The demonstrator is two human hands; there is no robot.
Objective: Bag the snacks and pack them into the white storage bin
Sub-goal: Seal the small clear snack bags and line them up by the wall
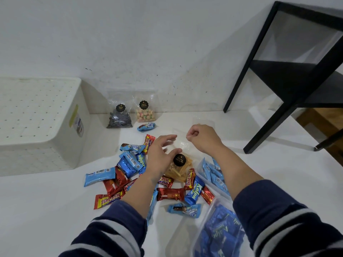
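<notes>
**Hands at the clear bag, snack pile on the floor**

While both of our hands work over the snack pile point(148, 175), we note the following positions. Our left hand point(161, 154) hangs above the middle of the pile with its fingers spread and lightly curved, thumb near the black label of the yellow stick-snack pouch point(179, 168); whether it touches the pouch we cannot tell. Our right hand point(201, 137) has its fingers curled and pinches the upper edge of a clear plastic bag point(181, 143), which lies just behind that pouch.

Loose blue and red wrapped bars lie scattered on the white floor point(55, 210) around the left wrist. Two filled clear bags of blue bars sit at the right: one point(213, 173) beside the right forearm, one point(220, 234) at the near edge of the floor. The white storage bin point(40, 123) stands at the far left edge against the wall. Two labelled pouches, one dark point(119, 118) and one pastel point(145, 113), lean on the wall just right of the bin. A black table frame point(278, 80) stands at the far right.
</notes>
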